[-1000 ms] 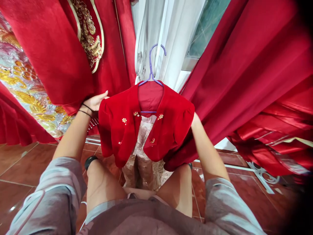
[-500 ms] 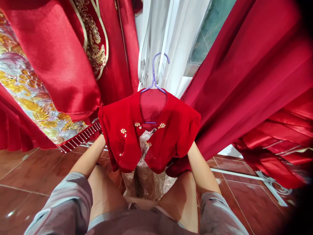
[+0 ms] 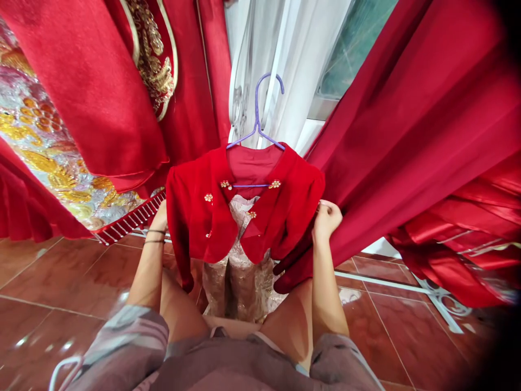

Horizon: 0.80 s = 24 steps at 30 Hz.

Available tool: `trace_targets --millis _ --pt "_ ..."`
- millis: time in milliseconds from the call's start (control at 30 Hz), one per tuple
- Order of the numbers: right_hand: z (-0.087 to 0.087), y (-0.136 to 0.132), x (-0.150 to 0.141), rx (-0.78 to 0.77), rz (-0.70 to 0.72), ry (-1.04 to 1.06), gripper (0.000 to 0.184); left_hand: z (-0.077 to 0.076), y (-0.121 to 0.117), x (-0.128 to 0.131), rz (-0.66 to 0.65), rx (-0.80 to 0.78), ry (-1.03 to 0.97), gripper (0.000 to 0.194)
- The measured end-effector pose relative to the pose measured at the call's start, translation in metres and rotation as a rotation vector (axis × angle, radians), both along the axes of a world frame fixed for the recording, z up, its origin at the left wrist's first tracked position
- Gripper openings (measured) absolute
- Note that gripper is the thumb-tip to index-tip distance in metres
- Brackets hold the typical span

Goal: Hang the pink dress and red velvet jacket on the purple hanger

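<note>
A short red velvet jacket [image 3: 207,217] hangs in front of me on a purple hanger [image 3: 257,117], its front parted. Small gold flower ornaments run along both front edges. My right hand [image 3: 328,218] pinches the outer edge of the sleeve on the right, near the shoulder. At the opposite sleeve, my left hand [image 3: 161,213] touches the cloth, its fingers mostly hidden behind it. Under the open front a pale gold shiny cloth [image 3: 238,288] shows between my knees.
Red embroidered garments [image 3: 109,103] hang at the left, one with a beaded fringe. Long red cloth [image 3: 391,119] drapes on the right. A white metal rack [image 3: 264,54] stands behind the hanger, its foot [image 3: 443,309] on the reddish tiled floor [image 3: 52,304].
My right hand has come out from behind the jacket and now shows at its sleeve edge. The left hand shows more too. The jacket's collar has spread wider and its lower edge sits higher.
</note>
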State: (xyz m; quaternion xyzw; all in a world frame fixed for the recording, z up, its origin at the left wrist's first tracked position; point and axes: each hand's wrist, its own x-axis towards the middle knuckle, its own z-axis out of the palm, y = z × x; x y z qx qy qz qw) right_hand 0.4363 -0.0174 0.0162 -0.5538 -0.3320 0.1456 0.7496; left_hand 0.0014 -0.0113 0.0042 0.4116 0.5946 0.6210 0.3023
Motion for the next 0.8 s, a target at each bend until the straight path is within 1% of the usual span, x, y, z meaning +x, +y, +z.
trace_targets --millis 33,67,100,133,167,200,233,267,300,333,367,400,433,467,567,633,667,733,767,800 --pt "0.0 -0.015 -0.008 0.04 -0.088 -0.052 0.014 -0.003 -0.011 0.003 0.111 0.025 0.01 0.024" --pt "-0.002 -0.031 -0.021 0.085 -0.167 -0.164 0.015 -0.006 -0.024 0.012 0.255 0.072 0.033 0.025" --pt "-0.006 -0.046 -0.037 0.115 -0.215 -0.295 0.017 -0.009 -0.037 0.025 0.464 0.162 0.081 0.024" --pt "-0.01 -0.059 -0.056 0.137 -0.223 -0.413 0.017 -0.011 -0.051 0.043 0.662 0.272 0.167 0.022" --pt "-0.015 -0.068 -0.077 0.131 -0.192 -0.536 0.02 -0.012 -0.063 0.065 0.712 0.38 0.282 0.018" --pt "-0.02 -0.072 -0.097 0.095 -0.152 -0.638 0.026 -0.011 -0.072 0.089 0.596 0.468 0.41 0.015" --pt "-0.024 -0.072 -0.115 0.038 -0.118 -0.706 0.036 -0.009 -0.077 0.112 0.405 0.538 0.525 0.011" --pt "-0.028 -0.068 -0.13 -0.03 -0.096 -0.742 0.047 -0.005 -0.079 0.134 0.182 0.581 0.611 0.008" --pt "-0.03 -0.062 -0.14 -0.095 -0.093 -0.744 0.054 0.0 -0.077 0.152 -0.027 0.609 0.65 0.014" --pt "-0.032 -0.055 -0.146 -0.146 -0.103 -0.718 0.055 0.004 -0.072 0.165 -0.16 0.625 0.657 0.02" --pt "-0.034 -0.049 -0.147 -0.175 -0.117 -0.678 0.05 0.008 -0.065 0.174 -0.223 0.62 0.671 0.025" --pt "-0.034 -0.044 -0.146 -0.179 -0.127 -0.637 0.04 0.01 -0.058 0.177 -0.232 0.603 0.691 0.03" --pt "-0.035 -0.041 -0.142 -0.162 -0.126 -0.605 0.032 0.012 -0.051 0.177 -0.189 0.571 0.723 0.035" --pt "-0.035 -0.041 -0.136 -0.13 -0.121 -0.58 0.028 0.013 -0.045 0.173 -0.12 0.528 0.762 0.041" --pt "-0.035 -0.051 -0.128 -0.026 -0.088 -0.558 0.028 0.01 -0.036 0.155 0.078 0.395 0.845 0.056" --pt "-0.037 -0.056 -0.132 -0.032 -0.036 -0.594 0.025 0.008 -0.032 0.145 0.136 0.347 0.855 0.058" --pt "-0.038 -0.057 -0.136 -0.072 -0.007 -0.619 0.028 0.008 -0.03 0.141 0.149 0.335 0.855 0.057" --pt "-0.041 -0.051 -0.142 -0.186 0.012 -0.646 0.047 0.009 -0.024 0.134 0.16 0.324 0.85 0.056" --pt "-0.042 -0.047 -0.142 -0.237 -0.001 -0.636 0.053 0.011 -0.021 0.13 0.16 0.321 0.845 0.056" --pt "-0.042 -0.042 -0.14 -0.269 -0.013 -0.614 0.053 0.013 -0.019 0.125 0.156 0.315 0.84 0.054"
